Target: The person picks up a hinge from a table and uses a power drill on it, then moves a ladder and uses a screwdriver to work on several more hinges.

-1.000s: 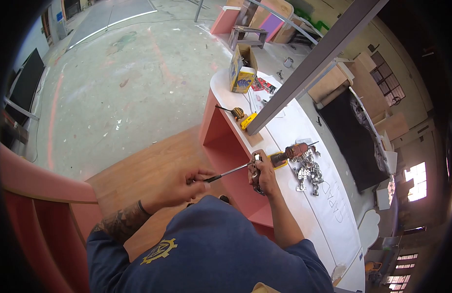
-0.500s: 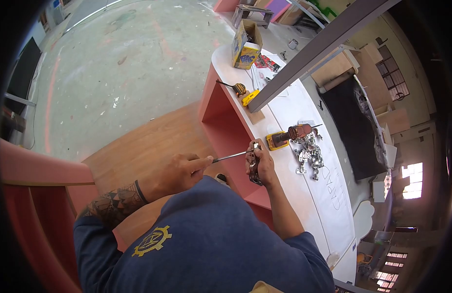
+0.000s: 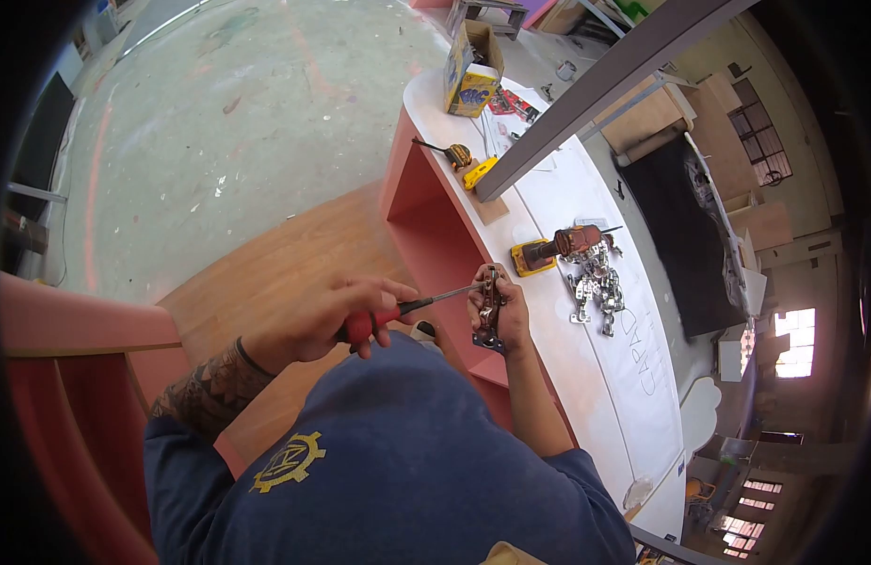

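A screwdriver [image 3: 362,326] with a red and black handle is in my left hand [image 3: 313,315], which holds it loosely, some fingers stretched along the handle. Its metal shaft reaches right to a shiny metal cabinet hinge [image 3: 490,306]. My right hand [image 3: 513,315] grips this hinge upright in front of the cabinet opening, and the screwdriver tip meets its upper part. Beyond that hand, a heap of similar metal hinges [image 3: 596,282] lies on the white countertop [image 3: 586,377]. A cordless drill [image 3: 572,243] with a yellow battery rests beside the heap.
A pink cabinet [image 3: 435,235] stands under the countertop. On top are a tape measure [image 3: 457,155], a yellow tool [image 3: 480,172] and a cardboard box [image 3: 473,71]. A grey post [image 3: 596,94] slants across the counter. Another pink unit [image 3: 87,325] stands at left.
My left hand's grip on the screwdriver has loosened and shifted, and the red handle now shows. The hinge in my right hand has turned slightly, showing more of its face.
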### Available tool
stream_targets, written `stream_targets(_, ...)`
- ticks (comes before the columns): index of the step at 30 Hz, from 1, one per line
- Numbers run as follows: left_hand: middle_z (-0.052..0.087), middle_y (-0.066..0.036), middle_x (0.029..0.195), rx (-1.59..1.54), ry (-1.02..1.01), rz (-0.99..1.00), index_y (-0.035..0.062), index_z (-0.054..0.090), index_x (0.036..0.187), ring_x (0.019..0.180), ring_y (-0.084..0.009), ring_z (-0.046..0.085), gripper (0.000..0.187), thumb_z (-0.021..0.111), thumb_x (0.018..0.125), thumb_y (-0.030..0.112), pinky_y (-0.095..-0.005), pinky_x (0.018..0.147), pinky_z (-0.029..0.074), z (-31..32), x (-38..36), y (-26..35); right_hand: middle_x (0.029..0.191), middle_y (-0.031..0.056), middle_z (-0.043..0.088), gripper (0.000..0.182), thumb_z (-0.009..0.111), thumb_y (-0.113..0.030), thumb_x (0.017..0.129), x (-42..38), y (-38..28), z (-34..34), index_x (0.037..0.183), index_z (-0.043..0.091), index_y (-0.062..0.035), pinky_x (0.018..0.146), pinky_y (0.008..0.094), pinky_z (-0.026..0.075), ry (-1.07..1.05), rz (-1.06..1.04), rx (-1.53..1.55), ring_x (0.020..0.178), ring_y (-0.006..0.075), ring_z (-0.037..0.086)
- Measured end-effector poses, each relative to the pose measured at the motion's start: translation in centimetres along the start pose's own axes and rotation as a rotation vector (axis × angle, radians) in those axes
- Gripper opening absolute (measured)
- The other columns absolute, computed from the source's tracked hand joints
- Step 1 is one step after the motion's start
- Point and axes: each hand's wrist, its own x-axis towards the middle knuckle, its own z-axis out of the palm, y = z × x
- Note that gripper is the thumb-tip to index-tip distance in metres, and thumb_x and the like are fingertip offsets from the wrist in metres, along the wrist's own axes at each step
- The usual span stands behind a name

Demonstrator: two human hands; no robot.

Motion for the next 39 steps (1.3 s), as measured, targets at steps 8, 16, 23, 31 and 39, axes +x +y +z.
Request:
stream_targets(8,0.074,-0.014,0.111,-0.078,0.051,-0.09,-0.0025,0.068,0.13,0.069,-0.0115,0.066,0.045,0.063,0.102,0.031,-0.0231,0.05,0.051,0.0,0.7,0.9,0.076,0.0076,0.052,0.036,0.042,-0.038,0.107,-0.4,0.4,-0.1,0.119,0.053,-0.0067,0.036,0.028,0.041,-0.041,0.074,0.034,0.046,0.0199,0.057)
stream_targets(16,0.067,-0.003,0.092,-0.031,-0.021,-0.313,0.003,0.062,0.148,0.061,-0.0073,0.056,0.046,0.059,0.105,0.019,-0.023,0.047,0.045,-1.8,0.7,-2.7,0.072,0.001,0.051,0.03,0.039,-0.027,0.112,-3.0,-1.8,2.3,0.123,0.059,-0.008,0.048,0.0247,0.043,0.089,0.041,-0.549,0.05,0.0099,0.054)
stream_targets(23,0.07,-0.004,0.082,0.436,-0.02,-0.116,0.0,0.068,0.14,0.063,-0.0099,0.061,0.04,0.061,0.103,0.014,-0.0255,0.055,0.048,-0.3,0.3,-3.8,0.071,0.0013,0.047,0.031,0.037,-0.029,0.112,-4.1,-1.6,1.5,0.117,0.059,-0.0067,0.048,0.0266,0.045,0.07,0.098,-0.534,0.05,0.0103,0.052)
stream_targets(31,0.072,-0.011,0.08,1.114,0.04,0.503,0.0034,0.075,0.13,0.068,-0.0142,0.065,0.033,0.067,0.098,0.009,-0.0338,0.065,0.055,-0.3,1.3,-6.0,0.073,0.001,0.045,0.03,0.037,-0.028,0.112,-4.7,0.2,0.1,0.115,0.059,-0.0074,0.049,0.0269,0.046,0.091,0.034,-0.476,0.051,0.01,0.05)
stream_targets(39,0.07,-0.006,0.089,-0.212,0.058,-0.368,-0.0045,0.059,0.147,0.062,-0.0074,0.059,0.046,0.06,0.104,0.012,-0.0233,0.052,0.048,0.5,2.5,-3.7,0.079,0.0025,0.052,0.025,0.038,-0.026,0.111,-4.2,-0.3,-0.9,0.115,0.055,-0.0075,0.052,0.0246,0.048,0.114,-0.026,-0.512,0.052,0.0096,0.052)
